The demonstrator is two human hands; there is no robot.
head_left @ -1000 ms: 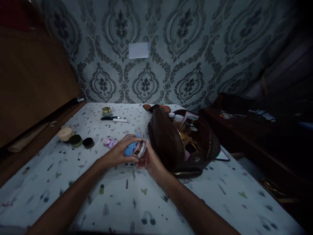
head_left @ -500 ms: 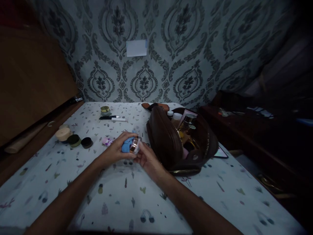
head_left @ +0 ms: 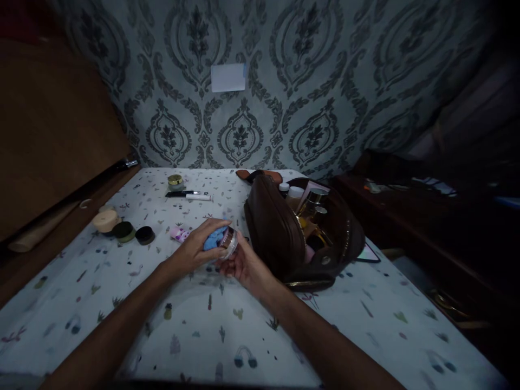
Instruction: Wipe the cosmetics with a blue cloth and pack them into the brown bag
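Observation:
A small cosmetic jar (head_left: 229, 242) with a shiny copper-coloured band and a clear end is held between my two hands over the table. My left hand (head_left: 200, 241) is closed around it, with a bunched blue cloth (head_left: 214, 239) pressed between palm and jar. My right hand (head_left: 247, 264) has its thumb at the jar's clear end and its fingers curled beneath. Just left of my left hand lies a white tube with purple spots (head_left: 179, 234). An unzipped brown leather cosmetic bag (head_left: 272, 233) stands right beside my right hand, with several bottles inside.
At the left are a beige jar (head_left: 106, 220), a dark green jar (head_left: 123, 232) and a black lid (head_left: 145, 235). Farther back stand a gold-lidded jar (head_left: 175, 182) and two pens (head_left: 199, 197). A phone (head_left: 369, 253) lies partly behind the bag. The patterned wall bounds the back.
The jar has turned and tilted slightly in my hands, moving a little right. My right fingers have shifted lower under it. The things on the table have not moved.

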